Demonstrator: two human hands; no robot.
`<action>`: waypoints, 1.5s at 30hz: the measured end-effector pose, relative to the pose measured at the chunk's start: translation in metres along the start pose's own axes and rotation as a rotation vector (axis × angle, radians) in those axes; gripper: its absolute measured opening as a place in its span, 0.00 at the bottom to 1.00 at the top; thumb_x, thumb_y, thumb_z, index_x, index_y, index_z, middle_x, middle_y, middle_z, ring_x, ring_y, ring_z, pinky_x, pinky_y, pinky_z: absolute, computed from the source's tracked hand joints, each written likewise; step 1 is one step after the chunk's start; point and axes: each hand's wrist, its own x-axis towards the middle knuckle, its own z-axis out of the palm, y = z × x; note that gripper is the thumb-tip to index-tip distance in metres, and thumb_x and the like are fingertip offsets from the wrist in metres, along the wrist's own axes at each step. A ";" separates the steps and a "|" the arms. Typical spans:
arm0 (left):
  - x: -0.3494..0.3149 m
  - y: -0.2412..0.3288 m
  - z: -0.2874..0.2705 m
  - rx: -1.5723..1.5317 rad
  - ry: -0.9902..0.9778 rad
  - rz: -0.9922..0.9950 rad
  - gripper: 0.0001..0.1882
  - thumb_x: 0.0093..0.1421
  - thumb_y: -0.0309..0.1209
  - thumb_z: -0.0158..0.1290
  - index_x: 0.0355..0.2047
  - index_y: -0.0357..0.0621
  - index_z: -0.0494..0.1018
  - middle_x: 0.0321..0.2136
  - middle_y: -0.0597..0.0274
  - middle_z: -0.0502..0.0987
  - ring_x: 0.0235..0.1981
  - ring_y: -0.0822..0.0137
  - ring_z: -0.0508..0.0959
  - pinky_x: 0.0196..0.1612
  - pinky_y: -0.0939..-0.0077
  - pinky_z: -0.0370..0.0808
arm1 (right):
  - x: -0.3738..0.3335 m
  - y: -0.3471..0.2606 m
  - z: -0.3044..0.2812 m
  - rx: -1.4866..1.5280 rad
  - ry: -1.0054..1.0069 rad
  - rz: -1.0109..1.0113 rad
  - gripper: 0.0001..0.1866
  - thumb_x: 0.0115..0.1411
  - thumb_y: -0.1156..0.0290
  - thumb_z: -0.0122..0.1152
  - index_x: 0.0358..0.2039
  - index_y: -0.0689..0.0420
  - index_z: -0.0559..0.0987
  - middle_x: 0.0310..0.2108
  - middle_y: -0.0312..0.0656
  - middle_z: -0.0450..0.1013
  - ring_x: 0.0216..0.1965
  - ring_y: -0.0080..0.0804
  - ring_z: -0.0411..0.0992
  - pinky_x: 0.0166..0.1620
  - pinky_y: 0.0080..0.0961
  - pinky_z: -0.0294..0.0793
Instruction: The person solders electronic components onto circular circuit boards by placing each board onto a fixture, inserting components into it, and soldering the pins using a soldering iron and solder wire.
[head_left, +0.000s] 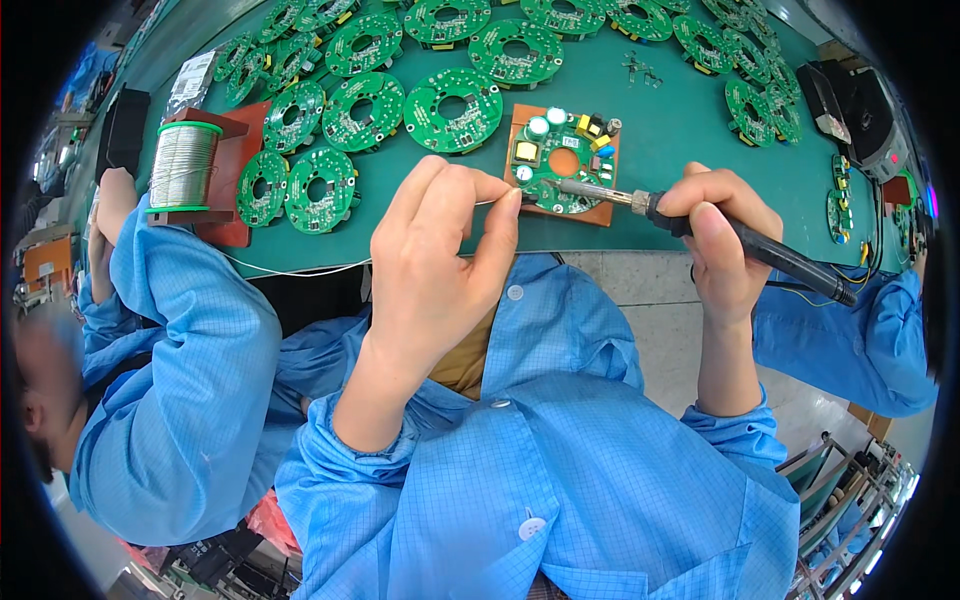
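A round green circuit board [548, 200] with a central hole and upright components lies on a square brown fixture [600, 214], toward the near edge of the green surface [660, 140]. The left hand [437, 240] stands just to its near left; its grip is a closed pinch of thumb and forefinger on a thin silvery solder wire [300, 273], which trails left toward a green-flanged spool [185, 168]. The right hand [725, 225], farther from the board, has its grip closed around a black-handled soldering iron [795, 265]. The iron's long axis slants from near right to far left, its tip over the board's near part, beside the left fingertips. Whether tip and wire touch cannot be told.
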 end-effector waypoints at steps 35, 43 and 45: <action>-0.013 0.002 -0.018 0.016 0.103 -0.012 0.06 0.47 0.18 0.59 0.24 0.40 0.73 0.18 0.66 0.69 0.16 0.74 0.62 0.17 0.80 0.58 | -0.008 0.007 -0.002 0.014 0.123 -0.178 0.10 0.55 0.71 0.55 0.28 0.66 0.78 0.23 0.40 0.73 0.21 0.19 0.60 0.24 0.18 0.55; -0.016 -0.003 -0.029 -0.096 -0.019 -0.017 0.06 0.45 0.19 0.61 0.23 0.39 0.74 0.19 0.63 0.68 0.19 0.70 0.65 0.20 0.77 0.60 | -0.014 0.013 -0.009 -0.112 0.111 -0.233 0.13 0.57 0.67 0.50 0.29 0.67 0.74 0.22 0.40 0.68 0.23 0.21 0.59 0.24 0.18 0.54; -0.016 -0.005 -0.030 -0.150 -0.106 0.045 0.07 0.44 0.20 0.62 0.23 0.39 0.74 0.21 0.62 0.68 0.21 0.68 0.66 0.22 0.76 0.61 | -0.017 0.014 -0.013 0.038 0.273 -0.102 0.17 0.58 0.63 0.57 0.35 0.68 0.76 0.22 0.39 0.72 0.21 0.18 0.64 0.24 0.14 0.59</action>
